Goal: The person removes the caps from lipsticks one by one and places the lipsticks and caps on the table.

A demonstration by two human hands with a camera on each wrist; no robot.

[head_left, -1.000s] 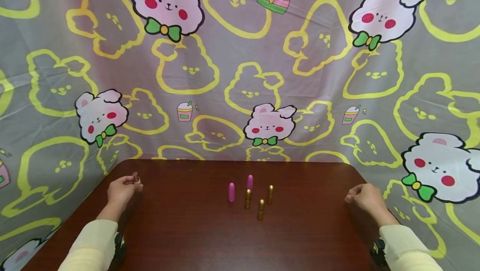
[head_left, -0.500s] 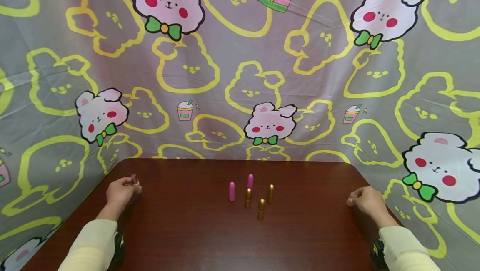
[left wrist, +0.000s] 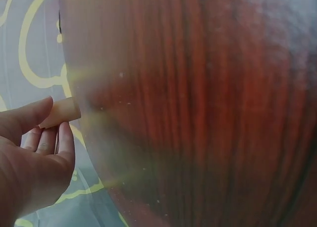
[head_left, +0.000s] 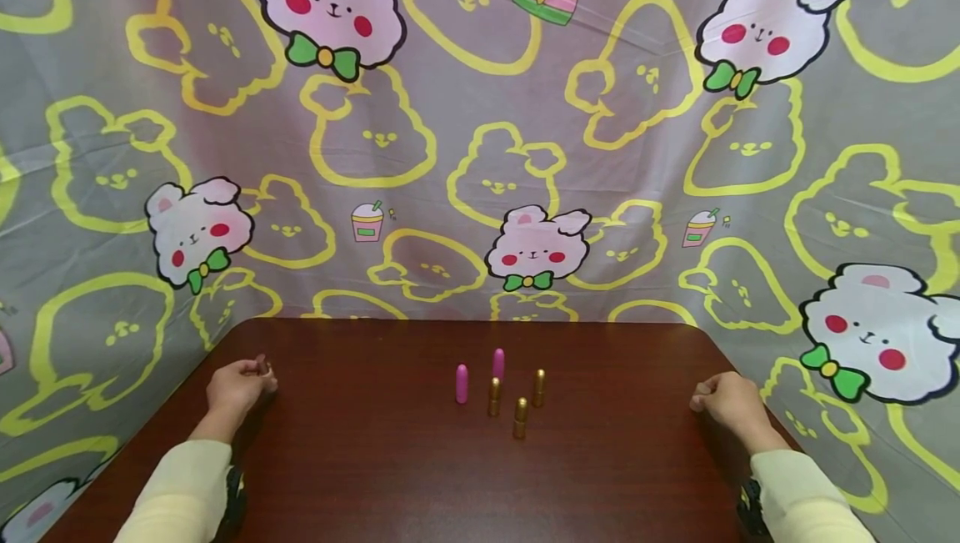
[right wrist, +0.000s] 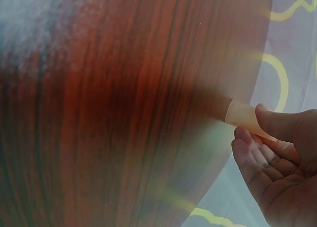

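My left hand (head_left: 236, 389), at the table's left side, pinches a small cylinder (head_left: 262, 364) between thumb and fingers. It looks brownish in the head view; in the left wrist view the cylinder (left wrist: 62, 112) is pale beige with a flat end. My right hand (head_left: 731, 405) is over the right side of the table. There the thumb and fingertips pinch a similar short, cream cylinder (right wrist: 241, 114), which the head view hides behind the fingers. Between the hands stand two pink round-topped tubes, one nearer (head_left: 462, 384) and one behind (head_left: 498, 364), beside three gold round-topped tubes (head_left: 521, 418).
The dark brown wooden table (head_left: 375, 476) has rounded far corners. A grey cloth (head_left: 420, 218) printed with rabbits and yellow outlines hangs behind it and along both sides. Each forearm wears a pale yellow sleeve (head_left: 176, 485) and a black wrist strap.
My left hand has shifted slightly left with its cylinder, whose top shows a little less beyond the fingers. The right hand stays nearly in place, and the standing tubes have not moved.
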